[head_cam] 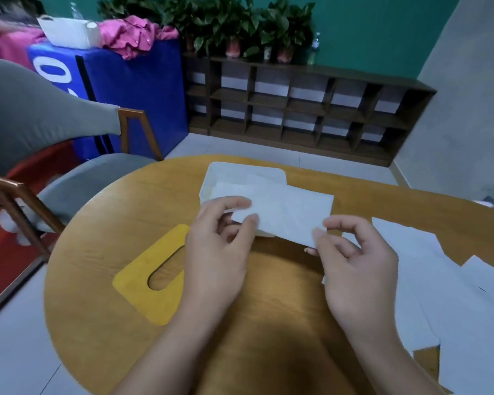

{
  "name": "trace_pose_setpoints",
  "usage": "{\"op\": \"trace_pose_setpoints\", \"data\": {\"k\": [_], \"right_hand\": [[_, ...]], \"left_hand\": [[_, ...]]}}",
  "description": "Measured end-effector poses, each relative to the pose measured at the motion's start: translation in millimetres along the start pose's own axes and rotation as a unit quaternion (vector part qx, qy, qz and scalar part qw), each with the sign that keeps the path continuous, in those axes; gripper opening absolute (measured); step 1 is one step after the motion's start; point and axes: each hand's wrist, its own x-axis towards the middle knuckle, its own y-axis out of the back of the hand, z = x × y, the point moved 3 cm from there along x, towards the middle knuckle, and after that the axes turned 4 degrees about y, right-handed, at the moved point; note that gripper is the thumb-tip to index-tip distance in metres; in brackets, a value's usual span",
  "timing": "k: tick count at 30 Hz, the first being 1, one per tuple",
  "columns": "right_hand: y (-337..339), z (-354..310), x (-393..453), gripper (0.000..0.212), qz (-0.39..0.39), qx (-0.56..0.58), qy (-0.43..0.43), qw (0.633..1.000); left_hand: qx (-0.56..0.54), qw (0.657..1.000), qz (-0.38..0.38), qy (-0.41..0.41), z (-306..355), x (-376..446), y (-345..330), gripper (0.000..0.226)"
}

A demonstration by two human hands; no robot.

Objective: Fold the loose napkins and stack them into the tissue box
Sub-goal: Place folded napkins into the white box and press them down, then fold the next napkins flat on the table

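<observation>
A: White paper up in the air, a folded napkin (283,215) held just above the open tissue box (211,178), overlapping its near right corner!

B: Left hand (217,246) pinches its left edge, right hand (354,263) pinches the near right corner, thumb and fingers clamped on paper.

A: Yellow slotted lid (151,277) lies flat to the left on the wooden worktop (268,309).

B: Loose napkins (445,295) are spread out on the right.

left hand (217,246): we're pinching with thumb and fingers | right hand (354,260): same pinch, fingers curled | forearms angled inward
</observation>
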Motion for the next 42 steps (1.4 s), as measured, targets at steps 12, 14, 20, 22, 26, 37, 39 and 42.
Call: {"op": "trace_pose_setpoints", "data": {"k": [12,14,20,22,26,37,39,42], "right_hand": [[-83.5,5.6,92.7,0.015,-0.144,-0.323,0.184,0.917],[-84.5,8.7,96.0,0.021,-0.155,-0.366,0.201,0.895],[-80.0,9.7,96.7,0.04,-0.16,-0.446,0.252,0.843],[-75.4,9.4,97.3,0.033,-0.148,-0.426,0.247,0.857],[-64.6,6.6,92.8,0.022,-0.129,-0.363,0.231,0.893],[2.0,-2.9,34.4,0.011,-0.121,-0.239,0.154,0.951],[17.4,7.5,18.7,0.006,-0.111,-0.239,0.136,0.955],[38.9,26.8,1.5,0.004,-0.101,-0.253,0.102,0.957]], "left_hand": [[0.372,0.926,0.022,-0.057,-33.9,62.2,8.3,0.053],[0.399,0.914,0.028,-0.065,-35.2,64.3,7.0,0.057],[0.431,0.899,0.017,-0.077,-36.7,61.2,2.3,0.058],[0.422,0.902,0.019,-0.085,-34.1,59.8,2.2,0.057],[0.375,0.917,0.043,-0.131,-20.7,55.5,2.5,0.041],[0.271,0.934,-0.081,-0.219,-8.0,-6.3,-51.9,0.017],[0.264,0.934,-0.124,-0.209,-9.9,-25.0,-65.1,0.018],[0.248,0.934,-0.175,-0.189,-17.7,-47.0,-79.5,0.018]]}}
